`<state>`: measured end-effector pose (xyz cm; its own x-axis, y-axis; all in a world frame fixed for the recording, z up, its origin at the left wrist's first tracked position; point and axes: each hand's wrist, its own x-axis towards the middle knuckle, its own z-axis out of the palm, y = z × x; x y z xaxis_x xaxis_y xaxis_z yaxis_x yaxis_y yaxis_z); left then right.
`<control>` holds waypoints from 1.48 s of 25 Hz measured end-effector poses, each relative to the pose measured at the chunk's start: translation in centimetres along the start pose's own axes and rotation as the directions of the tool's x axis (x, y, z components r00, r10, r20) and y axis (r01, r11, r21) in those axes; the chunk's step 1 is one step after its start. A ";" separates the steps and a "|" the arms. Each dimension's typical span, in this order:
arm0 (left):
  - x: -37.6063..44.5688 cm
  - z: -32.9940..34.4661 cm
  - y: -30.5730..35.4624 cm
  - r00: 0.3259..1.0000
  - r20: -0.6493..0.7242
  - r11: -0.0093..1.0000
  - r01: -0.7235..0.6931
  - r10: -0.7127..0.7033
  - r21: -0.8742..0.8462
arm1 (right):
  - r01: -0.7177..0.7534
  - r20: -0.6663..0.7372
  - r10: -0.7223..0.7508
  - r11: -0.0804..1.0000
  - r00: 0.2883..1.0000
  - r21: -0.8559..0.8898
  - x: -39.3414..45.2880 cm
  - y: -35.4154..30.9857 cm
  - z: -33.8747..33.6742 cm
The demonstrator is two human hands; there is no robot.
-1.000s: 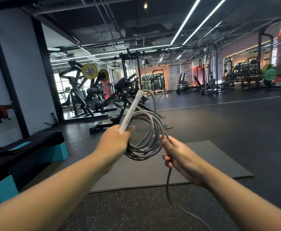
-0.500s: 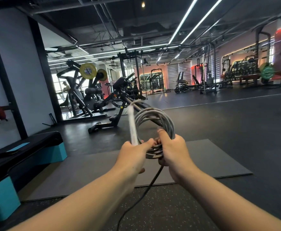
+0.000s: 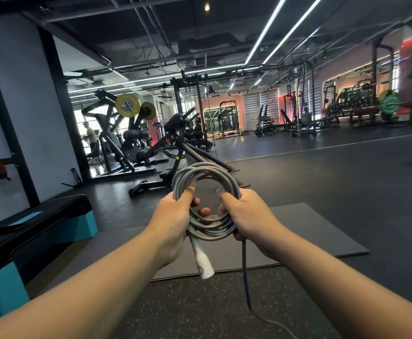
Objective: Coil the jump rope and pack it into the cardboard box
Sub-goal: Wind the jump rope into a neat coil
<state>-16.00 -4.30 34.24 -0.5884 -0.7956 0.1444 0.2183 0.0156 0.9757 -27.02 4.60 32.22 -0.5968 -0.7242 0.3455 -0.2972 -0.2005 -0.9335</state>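
Note:
The grey jump rope [image 3: 206, 171] is wound into a round coil of several loops, held up in front of me. My left hand [image 3: 173, 216] grips the coil's left side, and the white handle [image 3: 201, 258] hangs down below that hand. My right hand [image 3: 245, 215] grips the coil's right side. A loose length of rope [image 3: 245, 285] drops from under the right hand to the floor at the lower right. No cardboard box is in view.
A dark grey mat [image 3: 305, 231] lies on the speckled floor ahead. A black and teal step platform [image 3: 41, 223] stands at the left. Weight machines [image 3: 173, 148] and racks fill the far side of the gym; a person stands far left.
The coil has turned so the white handle, which pointed up, now hangs down below my left hand. My hands have moved apart to the coil's two sides.

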 end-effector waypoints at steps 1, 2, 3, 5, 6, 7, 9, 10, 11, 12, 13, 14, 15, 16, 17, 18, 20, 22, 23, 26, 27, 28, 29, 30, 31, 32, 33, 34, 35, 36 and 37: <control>0.3 -0.2 -0.1 1.000 -0.010 1.000 -0.016 0.016 -0.002 | 0.025 0.044 -0.024 1.000 0.999 -0.013 0.0 -0.1 -0.3; 0.5 -0.2 0.0 0.999 -0.035 0.999 -0.037 0.037 -0.015 | 0.053 0.101 -0.053 0.999 0.993 -0.004 0.1 -0.2 -0.7; 0.8 -0.2 0.1 0.995 -0.078 0.997 -0.060 0.056 -0.042 | 0.076 0.163 -0.080 0.997 0.983 0.029 0.1 -0.3 -1.3; 1.1 0.1 0.7 0.982 -0.181 0.980 -0.088 0.056 -0.177 | 0.052 0.240 -0.083 0.990 0.967 0.133 0.0 0.0 -2.3; 1.1 0.4 1.2 0.974 -0.223 0.963 -0.098 0.041 -0.252 | 0.017 0.252 -0.060 0.985 0.966 0.171 0.0 0.4 -2.8; 1.2 0.7 1.6 0.967 -0.253 0.944 -0.101 0.019 -0.316 | -0.016 0.260 -0.036 0.980 0.965 0.197 0.0 0.8 -3.3; 1.0 1.6 2.4 0.952 -0.303 0.894 -0.105 -0.035 -0.435 | -0.048 0.267 -0.020 0.968 0.963 0.245 -0.2 1.8 -4.0; 1.0 2.0 2.8 0.941 -0.329 0.867 -0.103 -0.073 -0.487 | -0.043 0.274 -0.030 0.965 0.961 0.260 -0.3 2.2 -4.2; 0.9 2.5 3.1 0.928 -0.356 0.849 -0.102 -0.107 -0.519 | -0.029 0.291 -0.051 0.964 0.955 0.263 -0.4 2.5 -4.3; 0.6 3.0 3.3 0.917 -0.376 0.838 -0.101 -0.130 -0.536 | -0.012 0.317 -0.074 0.965 0.946 0.262 -0.5 2.6 -4.1; 0.3 3.4 3.3 0.910 -0.388 0.836 -0.100 -0.142 -0.540 | 0.006 0.341 -0.101 0.963 0.935 0.269 -0.6 2.7 -3.8; 0.1 3.9 3.1 0.905 -0.400 0.845 -0.094 -0.149 -0.527 | 0.032 0.342 -0.134 0.958 0.930 0.286 -0.7 2.6 -3.3; -0.1 4.4 2.9 0.899 -0.412 0.868 -0.081 -0.148 -0.490 | 0.061 0.322 -0.171 0.944 0.931 0.324 -0.7 2.3 -2.7; -0.4 4.8 2.7 0.895 -0.417 0.889 -0.056 -0.157 -0.454 | 0.082 0.277 -0.195 0.925 0.941 0.371 -0.5 2.2 -2.0; -0.8 5.2 2.6 0.895 -0.413 0.902 -0.026 -0.171 -0.430 | 0.087 0.224 -0.203 0.894 0.953 0.439 -0.4 2.0 -1.4; -1.2 5.5 2.5 0.898 -0.398 0.906 0.001 -0.187 -0.423 | 0.079 0.180 -0.204 0.842 0.962 0.533 -0.4 1.7 -0.9; -1.8 6.2 2.4 0.912 -0.340 0.889 0.056 -0.231 -0.454 | 0.026 0.152 -0.178 0.725 0.972 0.688 -0.4 1.4 0.0; -2.2 6.7 2.1 0.927 -0.273 0.878 0.108 -0.259 -0.466 | -0.007 0.147 -0.126 0.735 0.981 0.678 -0.8 1.2 0.9; -2.3 6.8 1.9 0.935 -0.238 0.879 0.129 -0.262 -0.460 | -0.002 0.113 -0.089 0.777 0.990 0.630 -1.0 1.1 1.3; -2.1 6.1 0.6 0.949 -0.157 0.908 0.202 -0.275 -0.367 | 0.055 -0.026 -0.048 0.866 0.999 0.498 -0.9 0.9 1.6; -1.9 5.7 0.0 0.949 -0.151 0.925 0.222 -0.277 -0.308 | 0.065 -0.040 -0.052 0.873 0.998 0.483 -0.8 0.9 1.5; -1.7 5.0 -0.5 0.946 -0.157 0.938 0.239 -0.283 -0.250 | 0.065 -0.047 -0.049 0.879 0.998 0.472 -0.7 0.7 1.3; -1.6 4.4 -0.8 0.944 -0.172 0.946 0.244 -0.282 -0.213 | 0.065 -0.047 -0.049 0.890 0.998 0.451 -0.5 0.8 1.0; -1.5 3.6 -1.0 0.944 -0.199 0.956 0.228 -0.263 -0.183 | 0.067 -0.047 -0.053 0.909 0.998 0.411 -0.2 0.9 0.6; -1.3 2.7 -1.0 0.944 -0.254 0.974 0.184 -0.213 -0.134 | 0.071 -0.039 -0.061 0.934 0.997 0.351 0.1 1.0 0.0; -1.3 1.7 -0.8 0.945 -0.314 0.995 0.092 -0.096 -0.028 | 0.072 -0.021 -0.069 0.965 0.997 0.253 0.5 0.9 -0.8; -1.1 0.5 -0.4 0.948 -0.304 0.984 -0.046 0.098 0.174 | 0.078 0.015 -0.080 0.990 0.997 0.122 0.9 0.9 -1.5; -0.9 -0.7 0.2 0.927 -0.167 0.863 -0.232 0.336 0.449 | 0.084 0.070 -0.082 0.996 0.994 -0.020 1.0 0.6 -2.1; -0.8 -1.6 1.0 0.848 0.087 0.584 -0.431 0.523 0.688 | 0.101 0.137 -0.080 0.982 0.987 -0.156 1.3 0.5 -2.6; -0.6 -2.2 1.8 0.716 0.397 0.186 -0.586 0.574 0.789 | 0.126 0.220 -0.065 0.954 0.973 -0.274 1.2 -0.1 -2.6; -0.5 -2.1 2.8 0.563 0.658 -0.205 -0.661 0.501 0.722 | 0.167 0.294 -0.052 0.909 0.954 -0.381 1.2 -0.5 -2.6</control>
<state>-13.42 -5.12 36.55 -0.7340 -0.0418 0.6779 -0.2181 0.9598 -0.1770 -29.49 5.59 33.34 -0.3348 -0.8748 0.3501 -0.6539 -0.0519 -0.7548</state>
